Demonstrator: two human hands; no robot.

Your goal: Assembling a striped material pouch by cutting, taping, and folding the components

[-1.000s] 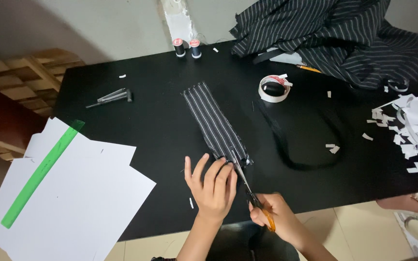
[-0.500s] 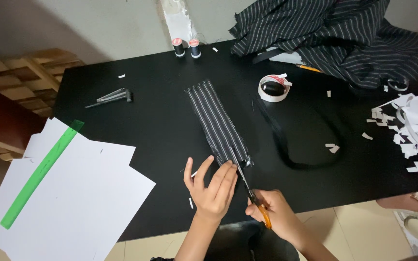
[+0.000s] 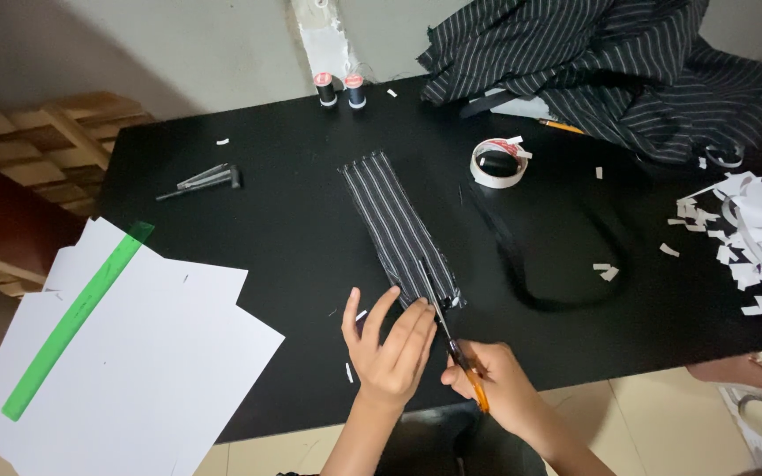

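A narrow strip of dark pinstriped cloth point(image 3: 390, 211) lies lengthwise on the black table point(image 3: 293, 238). My left hand point(image 3: 390, 348) rests flat beside its near end, fingers spread, fingertips touching the cloth. My right hand point(image 3: 496, 388) grips orange-handled scissors point(image 3: 447, 330). Their blades lie over the near end of the strip, along its right side.
White paper sheets point(image 3: 134, 361) with a green ruler point(image 3: 77, 317) overhang the table's left corner. A tape roll point(image 3: 497, 163), two thread spools point(image 3: 339, 90), a black loop of strap point(image 3: 566, 256), a heap of pinstriped fabric point(image 3: 601, 62), paper scraps point(image 3: 743, 229) and a small dark tool point(image 3: 205, 181) also lie about.
The scissor blades have advanced a little further into the strip's near end. My left hand has stayed pressed next to the cloth.
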